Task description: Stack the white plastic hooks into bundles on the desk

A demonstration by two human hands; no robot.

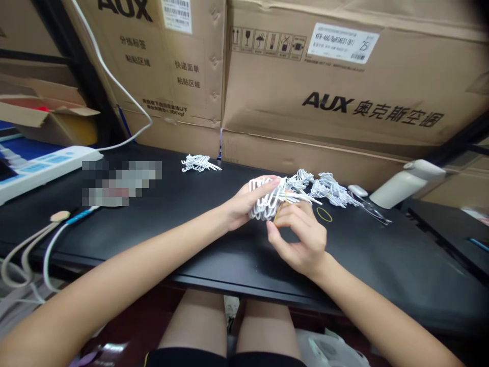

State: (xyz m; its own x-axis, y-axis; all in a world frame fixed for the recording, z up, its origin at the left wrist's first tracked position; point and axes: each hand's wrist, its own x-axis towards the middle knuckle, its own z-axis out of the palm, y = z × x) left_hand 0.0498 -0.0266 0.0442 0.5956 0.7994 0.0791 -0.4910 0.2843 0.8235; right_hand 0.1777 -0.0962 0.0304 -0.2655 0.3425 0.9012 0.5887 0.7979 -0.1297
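Bare forearms [145, 255] slant inward: left hand [241, 206] clasps curved hooks [263, 204], right hand [303, 237] pinches band [278, 211].

Behind the black desk [397, 270] stood 2 AUX cartons: a left carton [160, 86] and a right carton [267, 97], whose white label [343, 43] bore the number 25. A pale bottle [405, 184] was in front of the right carton, with a small white case [358, 190] just beside it. Toward the left were a white power strip [49, 171], an open box [63, 125] behind it, a white cable [102, 61] crossing the left carton, and a pixelated object [118, 192].
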